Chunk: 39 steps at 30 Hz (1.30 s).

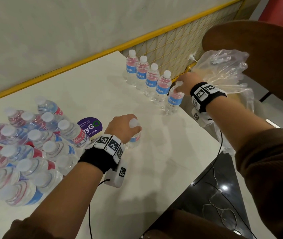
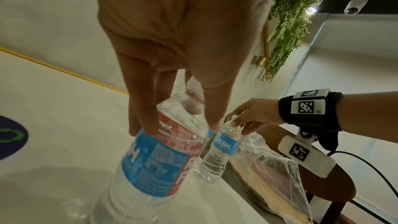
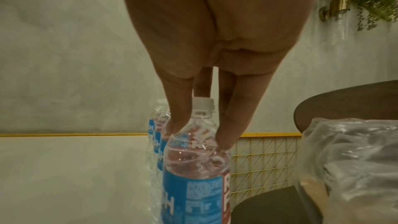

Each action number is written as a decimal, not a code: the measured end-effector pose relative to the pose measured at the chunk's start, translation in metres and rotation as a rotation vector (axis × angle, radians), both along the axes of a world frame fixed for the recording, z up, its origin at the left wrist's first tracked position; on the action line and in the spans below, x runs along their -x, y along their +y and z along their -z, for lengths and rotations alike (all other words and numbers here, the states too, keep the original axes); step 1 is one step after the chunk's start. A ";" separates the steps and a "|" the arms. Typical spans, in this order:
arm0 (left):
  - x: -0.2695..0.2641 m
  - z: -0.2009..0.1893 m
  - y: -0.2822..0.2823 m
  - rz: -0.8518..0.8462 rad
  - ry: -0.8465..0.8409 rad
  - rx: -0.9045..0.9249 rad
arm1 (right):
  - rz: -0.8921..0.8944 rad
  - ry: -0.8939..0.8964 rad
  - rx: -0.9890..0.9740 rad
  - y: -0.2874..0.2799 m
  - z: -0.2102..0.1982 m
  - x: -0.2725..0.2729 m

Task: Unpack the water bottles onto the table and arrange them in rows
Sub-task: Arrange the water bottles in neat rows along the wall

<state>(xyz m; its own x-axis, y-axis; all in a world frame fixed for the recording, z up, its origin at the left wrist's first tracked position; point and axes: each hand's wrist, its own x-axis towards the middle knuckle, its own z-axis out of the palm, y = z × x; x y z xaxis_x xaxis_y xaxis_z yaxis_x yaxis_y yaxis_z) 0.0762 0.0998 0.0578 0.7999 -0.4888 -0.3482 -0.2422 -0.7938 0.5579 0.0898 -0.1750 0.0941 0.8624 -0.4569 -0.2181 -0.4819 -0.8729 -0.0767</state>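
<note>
A row of clear water bottles (image 1: 146,75) with blue and red labels stands along the white table's (image 1: 163,169) far right edge. My right hand (image 1: 183,86) pinches the neck of the nearest bottle in that row (image 1: 174,100), (image 3: 194,173), which stands upright on the table. My left hand (image 1: 125,127) grips another bottle (image 1: 134,137), (image 2: 155,157) by its shoulder near the table's middle, tilted slightly. A cluster of several more bottles (image 1: 30,149) stands at the left.
A crumpled clear plastic bag (image 1: 223,75) lies on a brown chair (image 1: 258,54) just right of the table. A purple sticker (image 1: 90,125) is on the tabletop. A yellow-framed mesh panel (image 1: 175,45) runs behind the row. Black cables (image 1: 211,169) hang at the right.
</note>
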 end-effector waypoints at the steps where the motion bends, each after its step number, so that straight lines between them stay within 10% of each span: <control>1: 0.000 0.001 0.000 -0.003 0.002 0.006 | 0.010 -0.002 -0.003 0.000 0.001 -0.001; 22: 0.003 -0.004 0.002 -0.013 0.017 0.034 | 0.111 -0.061 -0.018 0.017 -0.007 -0.001; 28: 0.002 -0.004 0.005 -0.024 0.072 0.029 | -0.187 -0.129 -0.328 0.100 -0.006 0.043; 39: -0.015 -0.019 0.091 0.113 0.013 -0.514 | -0.457 -0.021 -0.291 0.151 0.023 0.060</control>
